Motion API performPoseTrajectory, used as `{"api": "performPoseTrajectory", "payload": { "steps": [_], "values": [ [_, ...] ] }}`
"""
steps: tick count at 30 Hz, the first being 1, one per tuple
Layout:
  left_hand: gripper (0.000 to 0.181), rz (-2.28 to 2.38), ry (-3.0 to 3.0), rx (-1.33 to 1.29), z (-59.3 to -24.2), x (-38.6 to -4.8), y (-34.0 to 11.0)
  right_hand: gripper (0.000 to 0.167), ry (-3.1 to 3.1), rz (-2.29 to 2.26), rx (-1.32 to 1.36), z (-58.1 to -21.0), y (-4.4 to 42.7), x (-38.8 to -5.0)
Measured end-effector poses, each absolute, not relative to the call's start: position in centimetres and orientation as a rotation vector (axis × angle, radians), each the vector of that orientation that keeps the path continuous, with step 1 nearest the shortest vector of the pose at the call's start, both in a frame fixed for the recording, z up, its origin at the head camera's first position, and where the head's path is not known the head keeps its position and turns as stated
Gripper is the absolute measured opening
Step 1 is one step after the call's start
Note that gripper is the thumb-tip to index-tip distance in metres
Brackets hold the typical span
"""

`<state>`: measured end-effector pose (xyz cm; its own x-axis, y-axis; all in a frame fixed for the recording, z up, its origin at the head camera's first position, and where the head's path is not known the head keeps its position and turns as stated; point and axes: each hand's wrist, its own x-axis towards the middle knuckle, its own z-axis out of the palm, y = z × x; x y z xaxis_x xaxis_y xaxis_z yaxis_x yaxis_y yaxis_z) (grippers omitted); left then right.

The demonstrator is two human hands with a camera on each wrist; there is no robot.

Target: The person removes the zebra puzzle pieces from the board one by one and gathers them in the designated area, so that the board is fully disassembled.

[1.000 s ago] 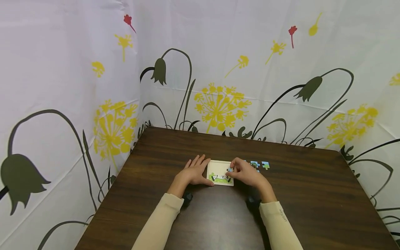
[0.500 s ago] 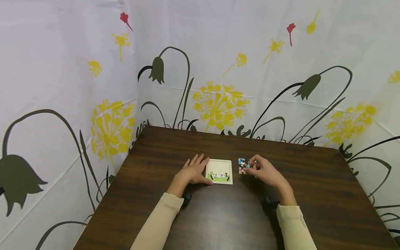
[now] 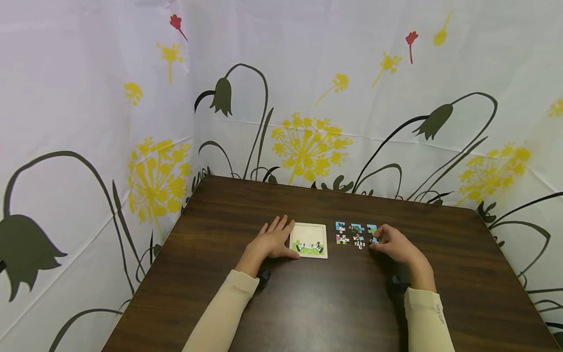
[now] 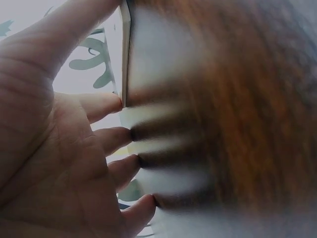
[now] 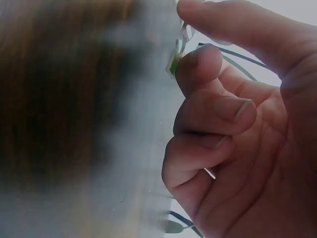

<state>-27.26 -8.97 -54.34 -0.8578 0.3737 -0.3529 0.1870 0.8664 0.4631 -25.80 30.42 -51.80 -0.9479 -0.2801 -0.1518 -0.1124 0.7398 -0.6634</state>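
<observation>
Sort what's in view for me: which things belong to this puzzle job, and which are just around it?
Part of the job:
- puzzle tray, touched by the left hand
- loose puzzle pieces, with the right hand at the right end of the group

Just surroundings:
- dark table under everything
- flower-print cloth behind it

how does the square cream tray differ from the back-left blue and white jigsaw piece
The square cream tray is much larger than the back-left blue and white jigsaw piece. The left hand touches the tray; no hand touches the piece. Both lie on the dark brown wood-grained table.
</observation>
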Motion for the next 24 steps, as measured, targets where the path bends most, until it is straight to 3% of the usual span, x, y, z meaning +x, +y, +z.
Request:
{"api": "performPoseTrajectory", "payload": {
  "steps": [13,24],
  "values": [
    [0.116,0.543,2.606,0.423,-54.3,-27.2,-9.1,0.042,2.676,-1.002,-0.209,-51.9,31.8,-25.4],
    [0.114,0.569,2.596,0.433,-53.3,-26.8,-9.1,0.036,2.642,-1.042,-0.198,-52.8,32.6,-25.5]
  ]
}}
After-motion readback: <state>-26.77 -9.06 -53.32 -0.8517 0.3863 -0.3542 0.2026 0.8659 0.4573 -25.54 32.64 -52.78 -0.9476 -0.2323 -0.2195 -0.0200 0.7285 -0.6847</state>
